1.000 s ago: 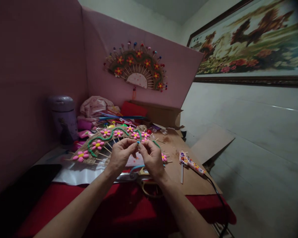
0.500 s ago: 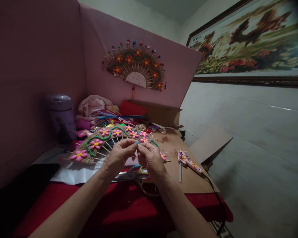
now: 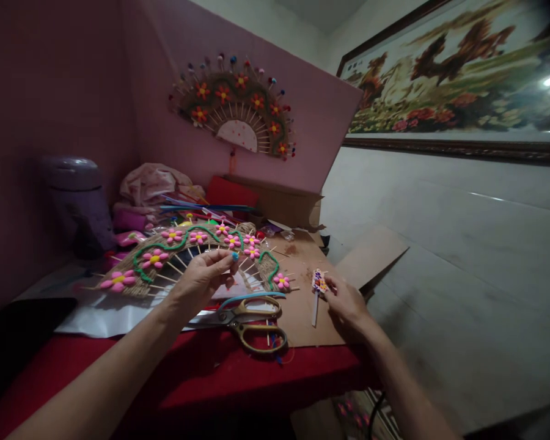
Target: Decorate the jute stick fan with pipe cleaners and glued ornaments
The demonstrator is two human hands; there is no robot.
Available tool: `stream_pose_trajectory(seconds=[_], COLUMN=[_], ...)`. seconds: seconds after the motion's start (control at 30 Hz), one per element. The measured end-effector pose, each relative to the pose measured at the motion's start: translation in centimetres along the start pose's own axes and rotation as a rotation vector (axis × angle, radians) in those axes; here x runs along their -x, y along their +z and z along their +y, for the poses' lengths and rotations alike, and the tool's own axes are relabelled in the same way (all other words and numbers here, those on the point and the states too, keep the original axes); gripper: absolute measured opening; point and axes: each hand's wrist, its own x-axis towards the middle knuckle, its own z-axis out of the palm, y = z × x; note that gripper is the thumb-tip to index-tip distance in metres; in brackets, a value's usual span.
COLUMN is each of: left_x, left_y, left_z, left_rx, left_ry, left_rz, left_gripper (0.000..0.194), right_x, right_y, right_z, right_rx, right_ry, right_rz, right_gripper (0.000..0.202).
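My left hand (image 3: 206, 272) pinches a small blue curled piece (image 3: 234, 256) between thumb and fingertips. It is held in front of a fan-shaped craft (image 3: 135, 263) covered in twine, with pink flowers, a green wavy strip and thin sticks. To the right, my right hand (image 3: 348, 302) has its fingers around the handle of a flower-patterned glue gun (image 3: 319, 280) lying on cardboard. A pale glue stick (image 3: 315, 310) points towards me from the gun. Scissors with gold handles (image 3: 261, 333) lie open below my left hand, with a blue fuzzy strip (image 3: 252, 296) across them.
Brown cardboard (image 3: 297, 318) covers the table's right part over a red cloth (image 3: 165, 373). A purple flask (image 3: 80, 208) stands at the left. Pipe cleaners (image 3: 201, 208) and a pink cloth (image 3: 153, 183) are piled behind. Another fan (image 3: 238, 98) hangs on the pink panel.
My right hand has left the blue piece and moved right onto the glue gun. My left hand keeps the blue piece. The view has shifted, and the scissors are now uncovered.
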Motion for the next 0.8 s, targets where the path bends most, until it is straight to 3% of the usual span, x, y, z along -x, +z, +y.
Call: stream_pose_trajectory(seconds=[0.13,0.3,0.47,0.67,0.73,0.8], left_x=[-0.1,-0.4,-0.3,0.0,0.1,0.1], left_y=[-0.1,-0.5,-0.8,-0.6,-0.6,-0.6], left_z=[-0.5,-0.8,-0.6,-0.2,-0.2,-0.3], left_rx=[-0.024,0.023,0.118,0.173,0.188,0.205], left_ry=[-0.054,-0.101,-0.112,-0.146,-0.151,-0.155], left_rz=[0.038,0.065,0.052,0.069,0.049,0.039], left_gripper=[0.020,0.016,0.012,0.021,0.023,0.019], right_x=[0.1,-0.5,-0.1,0.8,1.4,2.6], right_y=[1.2,1.5,1.7,-1.2,-2.8,-4.0], right_z=[0.6,1.5,2.0,-0.1,-1.5,-3.3], right_rx=[0.191,0.030,-0.090,-0.292,-0.534,-0.804], right_ry=[-0.027,-0.072,-0.096,0.049,0.062,0.083], right_rz=[-0.036,-0.113,-0.012,0.161,0.096,-0.089], right_gripper=[0.045,0.047,0.047,0.029,0.023,0.024])
